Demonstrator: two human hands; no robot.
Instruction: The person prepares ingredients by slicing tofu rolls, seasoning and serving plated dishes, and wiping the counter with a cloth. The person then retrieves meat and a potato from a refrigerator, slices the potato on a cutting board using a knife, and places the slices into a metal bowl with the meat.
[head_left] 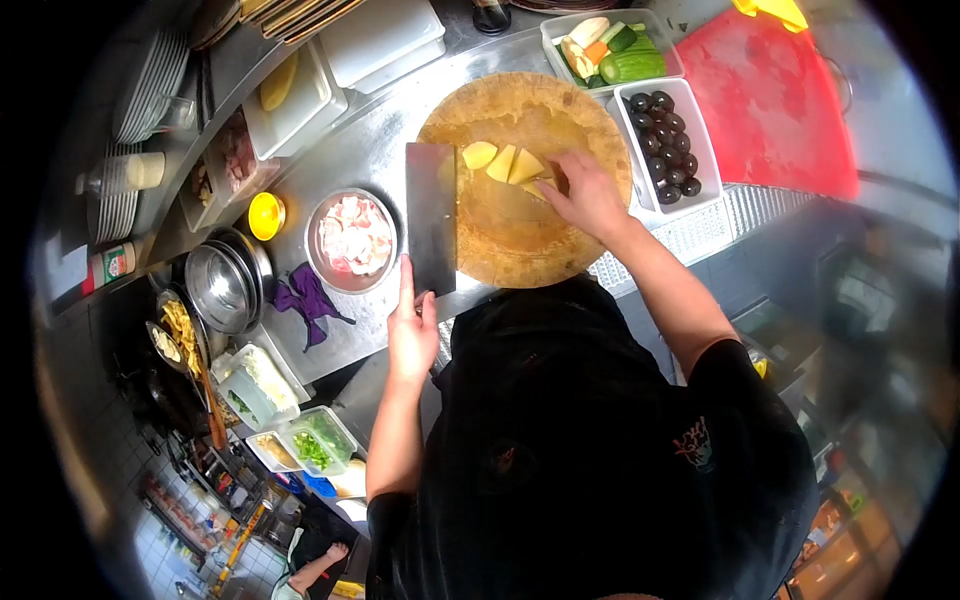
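Note:
My left hand [410,335] is wrapped round the handle of a broad cleaver [431,220], index finger stretched along it. The cleaver's wide dark blade lies over the left edge of a round wooden chopping board [540,250]. Several pale yellow potato pieces [502,164] sit in a row on the board, right of the blade. At the right end of that row, my right hand [588,200] has its fingers and thumb closed around the potato pieces, partly hiding them. Left of the cleaver stands a metal bowl of raw meat chunks [354,235].
Right of the board are a tub of dark round items [664,148], a tub of cut vegetables [612,50] and a red board [765,110]. A crumpled purple thing [312,303] and stacked metal bowls [222,285] lie left. Another person's arm [318,570] shows lower left.

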